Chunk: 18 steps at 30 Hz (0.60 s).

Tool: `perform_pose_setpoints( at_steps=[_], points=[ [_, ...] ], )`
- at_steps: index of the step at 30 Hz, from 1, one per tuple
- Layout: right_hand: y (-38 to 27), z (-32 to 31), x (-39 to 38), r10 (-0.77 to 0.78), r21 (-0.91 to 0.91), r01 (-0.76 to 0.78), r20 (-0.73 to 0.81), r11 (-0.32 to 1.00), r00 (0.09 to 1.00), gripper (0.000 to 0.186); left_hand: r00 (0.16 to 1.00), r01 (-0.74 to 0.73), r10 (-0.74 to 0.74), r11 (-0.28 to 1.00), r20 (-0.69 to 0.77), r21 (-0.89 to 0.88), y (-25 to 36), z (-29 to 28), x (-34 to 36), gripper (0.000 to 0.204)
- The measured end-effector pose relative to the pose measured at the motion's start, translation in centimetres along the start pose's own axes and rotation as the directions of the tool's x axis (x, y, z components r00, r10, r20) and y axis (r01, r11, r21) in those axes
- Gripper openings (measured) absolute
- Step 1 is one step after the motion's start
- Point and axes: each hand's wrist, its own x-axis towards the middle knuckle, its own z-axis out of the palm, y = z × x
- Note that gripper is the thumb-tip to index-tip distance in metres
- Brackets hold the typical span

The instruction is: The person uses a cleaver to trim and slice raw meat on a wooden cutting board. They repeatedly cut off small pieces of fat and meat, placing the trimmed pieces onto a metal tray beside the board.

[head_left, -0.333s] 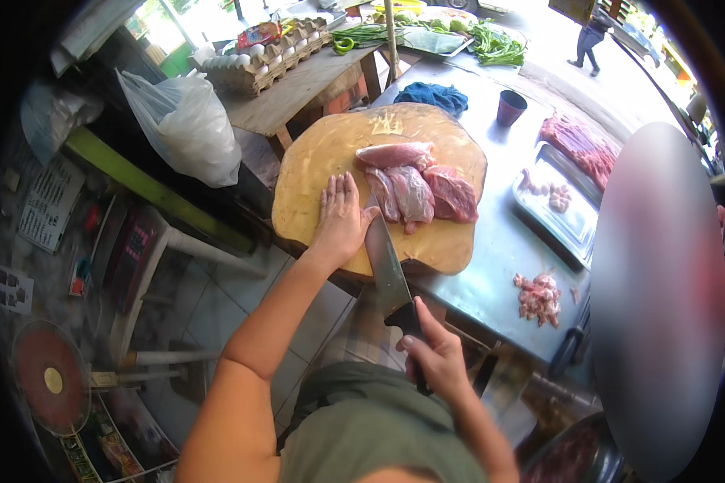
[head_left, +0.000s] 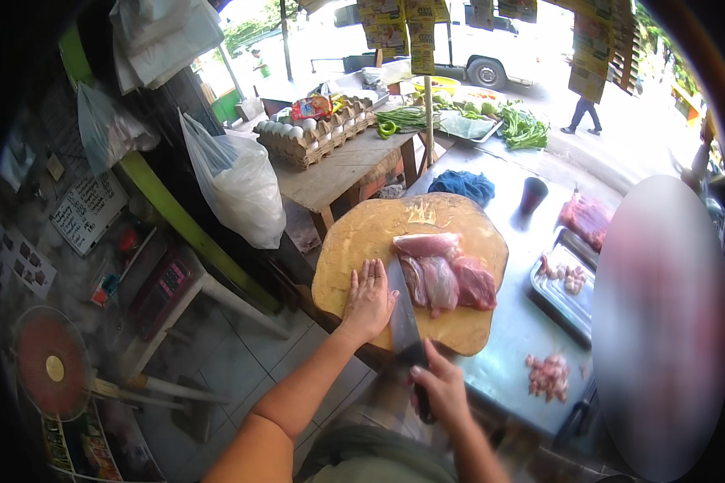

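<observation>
My left hand [head_left: 369,303] lies flat on the round wooden chopping board [head_left: 337,258], palm down, fingers stretched out. In my right hand [head_left: 445,388] is the black handle of a large kitchen knife [head_left: 403,310]. Its broad blade points away from me, between my left hand and the raw meat [head_left: 441,283], along the meat's left edge. The meat forms several pink pieces close together on the board's right half. Whether the blade touches the meat, I cannot tell.
Right of the board, the metal table holds meat scraps [head_left: 547,377], a metal tray [head_left: 562,282], a larger meat slab [head_left: 586,219], a dark cup [head_left: 532,195] and a blue cloth [head_left: 462,187]. Egg trays [head_left: 314,143] stand beyond on a wooden table. A white bag [head_left: 238,189] hangs left.
My view has tilted upward, so the board and table sit lower in the picture. Both hands, the knife and the meat keep nearly the same places relative to the board.
</observation>
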Motion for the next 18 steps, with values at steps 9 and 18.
perform_pose_setpoints(
  at_steps=[9, 18],
  points=[
    [1.6, 0.6, -2.4, -0.008, -0.027, 0.008, -0.011, 1.000, 1.000, 0.069, 0.996, 0.059, -0.057, 0.998, 0.062, -0.038, 0.1, -0.2, -0.4, 0.080],
    [2.1, 1.1, 1.2, -0.078, -0.060, 0.080, 0.047, 0.995, 0.996, 0.068, 0.990, 0.108, -0.103, 0.993, 0.099, -0.049, 0.4, -0.8, -0.1, 0.083]
  ],
)
